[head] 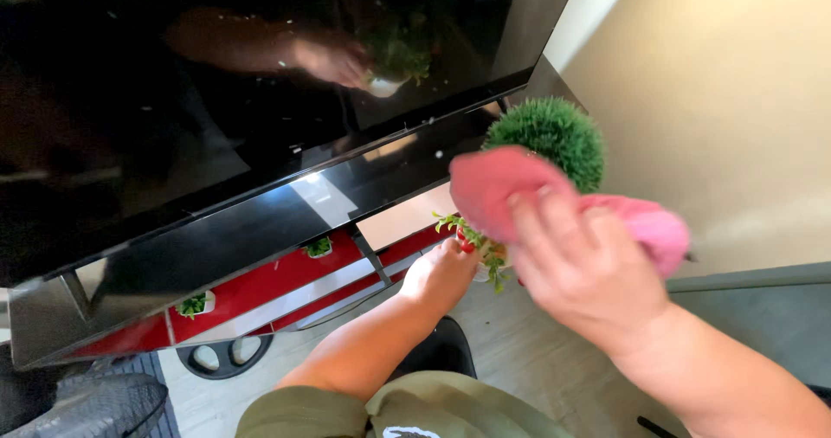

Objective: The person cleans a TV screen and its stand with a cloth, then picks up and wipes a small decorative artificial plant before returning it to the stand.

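- Right hand (pixel 582 269) up close to the camera, fingers (pixel 541 222) curled and pressing down on a pink cloth (pixel 502 187).
- Pink cloth bunched up, sticking out from both sides of that hand, a bit blurry.
- Just behind the cloth, a round green ball plant (pixel 550 139), fuzzy like grass, partly hidden by the cloth. Touching it or not: cannot tell.
- Left hand (pixel 441 273) lower down and farther away, closed around a small potted plant (pixel 472 243) with thin green leaves and a bit of red.
- Small white pot under those leaves, mostly hidden by the two hands.
- Left arm bare, coming out of an olive green sleeve (pixel 303 408) at the bottom.
- Big black TV screen (pixel 216 100) filling the top left, tilted in the view, very shiny.
- In the dark screen, a dim mirror picture of an arm and a hand with a small plant.
- Under the screen, a glossy black TV stand (pixel 260 222) with red panels (pixel 260 286) lower down.
- Two more tiny green plants (pixel 318 247) in white pots seen on the red part. Real ones or mirror pictures: cannot tell.
- Pale wood floor (pixel 537 351) below the hands.
- Beige wall (pixel 718 100) on the right, with a grey strip along the bottom.
- Dark shoe (pixel 86 403) in the bottom left corner, next to a black round thing with holes (pixel 223 358).
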